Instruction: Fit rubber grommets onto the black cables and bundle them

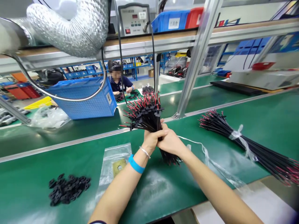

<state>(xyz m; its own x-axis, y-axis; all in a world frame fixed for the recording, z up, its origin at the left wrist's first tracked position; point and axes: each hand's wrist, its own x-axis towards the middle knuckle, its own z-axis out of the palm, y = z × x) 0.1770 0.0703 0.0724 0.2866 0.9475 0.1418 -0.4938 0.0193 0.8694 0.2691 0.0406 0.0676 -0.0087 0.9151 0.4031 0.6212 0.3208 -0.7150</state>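
A thick bundle of black cables stands nearly upright above the green bench, red wire ends fanned out at its top and small black plastic pieces fitted near those ends. My left hand is wrapped round its middle from the left. From the right, my right hand closes round the same cables, and the two hands touch. The bundle's lower ends hang just below my hands. A heap of loose black plastic pieces lies to the left of my left forearm. Beside that forearm is a clear plastic bag with a yellowish plate.
A second cable bundle, tied with clear plastic, lies at the right. A plastic strip trails over the bench. Behind the metal rail are a blue crate and a metal post. A co-worker sits beyond.
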